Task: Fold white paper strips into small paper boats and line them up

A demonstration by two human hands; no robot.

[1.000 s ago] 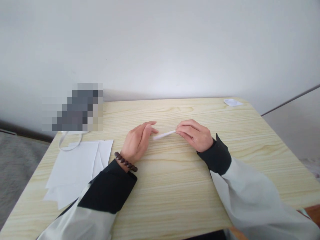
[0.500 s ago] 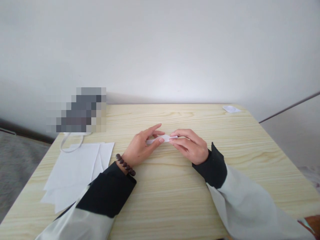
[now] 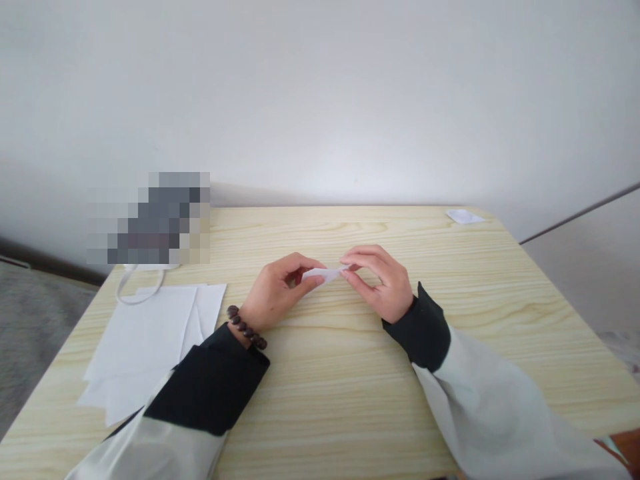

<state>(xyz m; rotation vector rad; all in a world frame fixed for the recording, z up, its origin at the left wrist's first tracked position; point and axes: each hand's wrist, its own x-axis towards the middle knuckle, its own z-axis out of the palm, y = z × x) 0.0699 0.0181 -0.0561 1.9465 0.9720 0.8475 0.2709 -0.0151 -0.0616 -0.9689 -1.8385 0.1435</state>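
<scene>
A small folded piece of white paper (image 3: 324,274) is held between my two hands, just above the middle of the table. My left hand (image 3: 280,288) grips its left part between thumb and fingers; a dark beaded bracelet circles that wrist. The thumb and fingertips of my right hand (image 3: 383,280) pinch the paper's narrow right end. Some of the paper is hidden behind my left thumb and fingers.
Several white paper sheets (image 3: 145,327) lie overlapping at the table's left. Behind them stands a pixelated phone-like object (image 3: 157,220) with a white cable loop (image 3: 120,293). A folded white paper piece (image 3: 464,217) rests at the back right corner of the wooden table (image 3: 340,400).
My left fingers have closed in around the folded paper, where the index finger was raised before. The paper is now tilted, its right end higher. My right fingertips still pinch that end.
</scene>
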